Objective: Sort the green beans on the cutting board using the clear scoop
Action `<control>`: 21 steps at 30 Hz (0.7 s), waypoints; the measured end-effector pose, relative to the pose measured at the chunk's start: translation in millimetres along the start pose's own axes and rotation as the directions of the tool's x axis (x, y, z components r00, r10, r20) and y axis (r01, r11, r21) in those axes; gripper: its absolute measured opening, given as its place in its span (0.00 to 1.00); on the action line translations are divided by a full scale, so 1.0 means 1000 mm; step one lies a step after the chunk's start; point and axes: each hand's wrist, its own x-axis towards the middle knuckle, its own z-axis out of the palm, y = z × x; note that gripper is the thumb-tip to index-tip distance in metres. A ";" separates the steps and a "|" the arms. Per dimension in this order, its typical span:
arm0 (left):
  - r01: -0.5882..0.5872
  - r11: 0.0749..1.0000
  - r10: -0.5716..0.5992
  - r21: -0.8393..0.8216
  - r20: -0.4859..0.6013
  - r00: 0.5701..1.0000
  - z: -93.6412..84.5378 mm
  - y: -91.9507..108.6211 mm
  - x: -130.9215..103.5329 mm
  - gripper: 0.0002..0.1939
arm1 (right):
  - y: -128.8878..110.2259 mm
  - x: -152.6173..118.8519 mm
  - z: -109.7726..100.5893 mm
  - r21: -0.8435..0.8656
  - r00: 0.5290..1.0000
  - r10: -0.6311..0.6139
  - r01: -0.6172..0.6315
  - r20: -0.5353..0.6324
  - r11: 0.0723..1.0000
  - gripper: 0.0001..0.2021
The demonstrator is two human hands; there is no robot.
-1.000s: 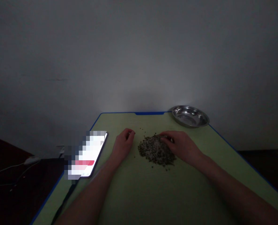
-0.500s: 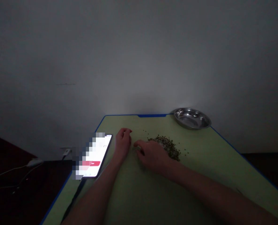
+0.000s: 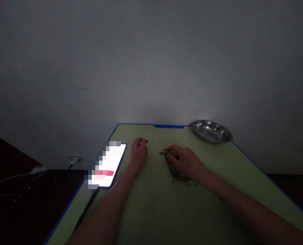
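Grains (image 3: 177,174), small and dark, are lying in a low heap on the bench (image 3: 146,211), partly hiding beneath my right hand (image 3: 186,160); a few are straying loose around its edges. I am curving that hand's thumb and fingers over the heap, with a narrow gap showing between them; I cannot tell whether they are gripping any grains. My left hand (image 3: 139,152) is lying half curled to the left, apart from the heap, and I cannot tell whether it is holding anything. Farther left, a lit phone (image 3: 110,164) is lying on the bench, blurred blocks covering part of it, a dark cord (image 3: 87,206) trailing below. At the far right corner, a shiny metal bowl (image 3: 212,132) is sitting near the wall (image 3: 151,61).
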 end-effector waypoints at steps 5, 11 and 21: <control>0.015 0.997 -0.019 -0.072 -0.044 0.999 -0.003 0.004 -0.002 0.10 | -0.024 0.021 0.001 0.061 1.000 -0.017 0.018 -0.016 0.998 0.13; 0.007 0.997 -0.014 -0.072 -0.095 0.995 -0.006 0.003 0.000 0.09 | -0.051 0.051 0.030 0.084 0.999 -0.036 0.035 0.015 0.996 0.13; 0.018 0.996 -0.024 -0.083 -0.067 0.997 -0.003 0.004 -0.001 0.09 | -0.009 0.042 0.018 0.023 0.995 0.097 -0.097 -0.003 0.995 0.15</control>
